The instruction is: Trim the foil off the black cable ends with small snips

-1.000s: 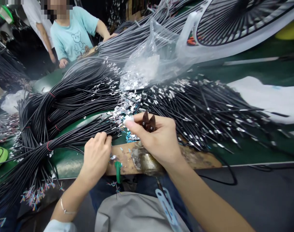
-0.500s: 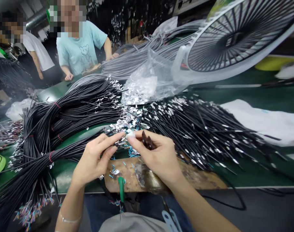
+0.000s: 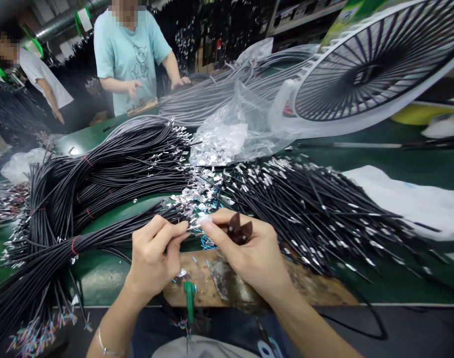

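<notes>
My left hand is closed, with thumb and forefinger pinching a thin black cable near its silver end. Meeting it from the other side, my right hand has its thumb and forefinger together at that end. A pair of nippers with dark brown jaws is also tucked in my right hand, jaws pointing up. Below that hand, light blue handles show; whether they belong to the nippers I cannot tell. Behind my fingertips lie foil scraps and blue wire bits.
Tied black cable bundles fill the left; loose black cables spread right. A worn board with a green clamp lies at the edge. A fan, plastic bag and grey cables stand behind. A co-worker stands opposite.
Both hands have shifted slightly down and right in view. My left fingers have curled from extended into a tighter pinch. Across the table, the co-worker has raised one hand from the tabletop.
</notes>
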Demonstrator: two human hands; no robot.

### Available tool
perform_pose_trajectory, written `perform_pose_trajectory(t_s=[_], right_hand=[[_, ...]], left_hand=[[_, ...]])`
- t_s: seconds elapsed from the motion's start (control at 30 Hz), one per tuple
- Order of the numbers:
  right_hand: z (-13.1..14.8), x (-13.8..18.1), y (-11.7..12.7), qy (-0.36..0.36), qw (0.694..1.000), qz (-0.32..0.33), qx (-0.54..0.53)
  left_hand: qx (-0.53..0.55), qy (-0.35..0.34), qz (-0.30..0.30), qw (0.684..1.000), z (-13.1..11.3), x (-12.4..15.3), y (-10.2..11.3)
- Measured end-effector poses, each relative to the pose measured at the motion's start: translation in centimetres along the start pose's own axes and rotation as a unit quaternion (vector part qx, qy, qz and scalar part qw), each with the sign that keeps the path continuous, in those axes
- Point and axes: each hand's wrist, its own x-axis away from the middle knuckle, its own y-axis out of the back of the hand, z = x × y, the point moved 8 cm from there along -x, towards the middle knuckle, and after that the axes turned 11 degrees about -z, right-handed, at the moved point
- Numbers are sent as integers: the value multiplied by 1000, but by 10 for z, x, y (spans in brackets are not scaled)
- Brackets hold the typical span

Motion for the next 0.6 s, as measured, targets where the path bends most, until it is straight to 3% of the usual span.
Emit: perform_pose_trajectory(t_s=[0.1, 0.23, 0.33, 0.47, 0.53, 0.6], right_hand=[[5, 1, 1, 38, 999, -8, 27], [15, 4, 0, 119, 989, -20, 81], [20, 9, 0, 176, 972, -35, 150], [35, 19, 5, 295, 894, -96, 323], [44, 25, 5, 345, 850, -112, 382], [52, 29, 5, 377, 825, -113, 405]], left_hand=[[-12, 15, 2, 1000, 4, 1, -2], [-22, 59, 65, 996, 11, 1, -10], [-25, 83, 37, 996, 12, -2, -4], [-20, 84, -44, 995, 8, -4, 7], [-21, 72, -59, 995, 6, -3, 9], [-24, 60, -69, 996, 4, -2, 10]])
